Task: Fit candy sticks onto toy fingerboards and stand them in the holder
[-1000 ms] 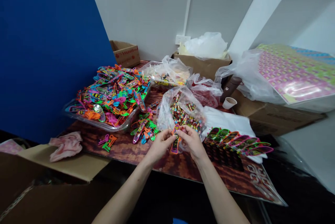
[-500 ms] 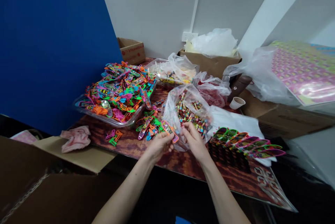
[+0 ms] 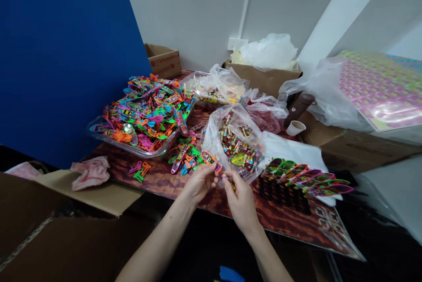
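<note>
My left hand [image 3: 199,185] is closed on a toy skateboard deck [image 3: 209,158] with an orange rim and a printed face, pinched between thumb and fingers. Close beside it, my right hand [image 3: 240,198] pinches a small multicoloured piece [image 3: 227,177]. It looks like the small striped pieces [image 3: 227,134] inside the clear plastic bag [image 3: 211,128] just behind my hands. A small heap of coloured decks and clips [image 3: 186,159] lies to the left of that bag. On the right, several finished-looking toy boards [image 3: 296,172] lean in a row on a black rack [image 3: 283,194].
A clear tray [image 3: 154,153] piled with colourful plastic parts stands at left, with a pink cloth [image 3: 90,172] near the cardboard box [image 3: 108,198]. Behind are another covered tray [image 3: 214,86], a paper cup [image 3: 296,128], a brown bottle [image 3: 299,107] and cardboard boxes [image 3: 260,80].
My right hand has moved from the bag's edge down toward me, and a small multicoloured piece now shows in its fingers. My left hand still holds the deck. The view has shifted slightly.
</note>
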